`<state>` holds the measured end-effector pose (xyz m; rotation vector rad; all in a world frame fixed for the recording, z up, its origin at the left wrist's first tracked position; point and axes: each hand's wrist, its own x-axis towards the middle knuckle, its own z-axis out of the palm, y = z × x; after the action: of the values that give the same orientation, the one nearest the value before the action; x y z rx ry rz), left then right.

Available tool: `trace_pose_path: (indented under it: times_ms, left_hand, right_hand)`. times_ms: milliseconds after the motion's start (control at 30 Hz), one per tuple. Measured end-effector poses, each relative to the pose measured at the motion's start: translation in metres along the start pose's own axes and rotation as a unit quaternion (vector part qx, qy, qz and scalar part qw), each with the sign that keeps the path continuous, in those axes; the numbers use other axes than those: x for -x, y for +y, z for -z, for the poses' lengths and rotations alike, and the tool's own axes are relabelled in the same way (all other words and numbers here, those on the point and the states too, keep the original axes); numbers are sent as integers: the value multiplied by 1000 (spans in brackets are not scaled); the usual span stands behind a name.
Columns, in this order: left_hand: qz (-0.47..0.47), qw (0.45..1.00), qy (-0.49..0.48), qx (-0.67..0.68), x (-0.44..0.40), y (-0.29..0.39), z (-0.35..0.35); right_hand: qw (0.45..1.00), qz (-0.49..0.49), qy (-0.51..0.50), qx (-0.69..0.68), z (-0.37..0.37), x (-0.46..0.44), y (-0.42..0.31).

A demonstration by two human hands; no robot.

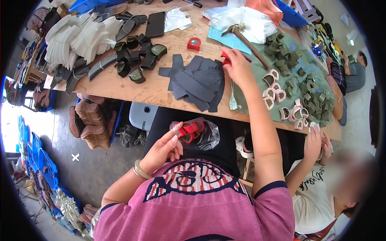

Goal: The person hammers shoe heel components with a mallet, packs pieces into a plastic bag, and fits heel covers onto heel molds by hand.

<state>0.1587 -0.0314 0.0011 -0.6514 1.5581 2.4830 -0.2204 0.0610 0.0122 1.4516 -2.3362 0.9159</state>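
My left hand [164,148] is over my lap, its fingers closed on a red piece [189,130] at the edge of a clear plastic bag [209,138]. My right hand [237,66] reaches over the table with its fingers closed round another red piece [226,59], mostly hidden by the fingers. A red curved piece [194,43] stands on the table, left of my right hand. Dark grey strips [197,82] lie in a fanned pile between my hands, near the table's front edge. Black and olive curved pieces [140,58] are scattered to the left of the pile.
A hammer [253,48] lies by a plastic sheet [237,20]. Green pieces [315,98] and pale pink pieces [295,114] cover the right side. White strips [80,38] and a phone [155,24] are at left. A co-worker's hands [315,144] are at lower right.
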Motion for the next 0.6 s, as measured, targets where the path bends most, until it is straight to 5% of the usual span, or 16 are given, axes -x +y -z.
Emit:
trace_pose_path:
  times_ms: [100,167,233,300,367,533,600]
  left_hand:
    - [1,1000,6,25,-1,-5,4]
    - [-9,999,12,35,-6,-5,6]
    - [-5,999,18,42,-3,-6,8]
    - [-12,998,19,60,0,-4,1]
    - [-11,997,17,70,1,-6,2]
    - [3,997,1,82,5,-16,6]
    - [-3,998,-2,70,4,-15,7]
  right_hand:
    - [999,-26,34,2,5,11,-21]
    - [922,-117,6,-369,38,28,-72]
    - [910,38,-130,-393,54,60,-120]
    - [877,159,-309,-332,41,95,-144]
    - [897,158,-400,-104,14,129,-150]
    - [939,189,-282,-56,0,131,-154]
    - [887,-65,-372,-266,36,73,-158]
